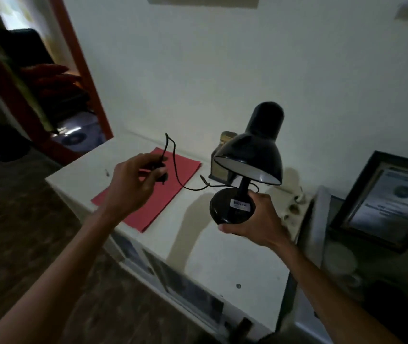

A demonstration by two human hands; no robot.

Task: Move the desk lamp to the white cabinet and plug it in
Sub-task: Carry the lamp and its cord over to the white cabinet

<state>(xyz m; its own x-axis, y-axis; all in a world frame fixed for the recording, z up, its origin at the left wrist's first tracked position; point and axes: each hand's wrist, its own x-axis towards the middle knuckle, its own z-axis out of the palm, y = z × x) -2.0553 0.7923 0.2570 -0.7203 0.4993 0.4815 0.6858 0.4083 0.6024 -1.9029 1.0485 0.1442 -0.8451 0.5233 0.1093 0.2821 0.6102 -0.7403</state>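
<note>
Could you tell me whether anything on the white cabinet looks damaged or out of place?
The white cabinet top shows large brownish stains near the middle. The red folder lies askew; nothing looks spilled.

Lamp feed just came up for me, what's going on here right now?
A person is carrying the black desk lamp over the white cabinet. The right hand holds it by the round base, lifted clear of the top and tilted. The left hand holds the bunched cord with the plug end. A red folder lies on the cabinet below. The lamp is not set down or plugged in yet.
</note>
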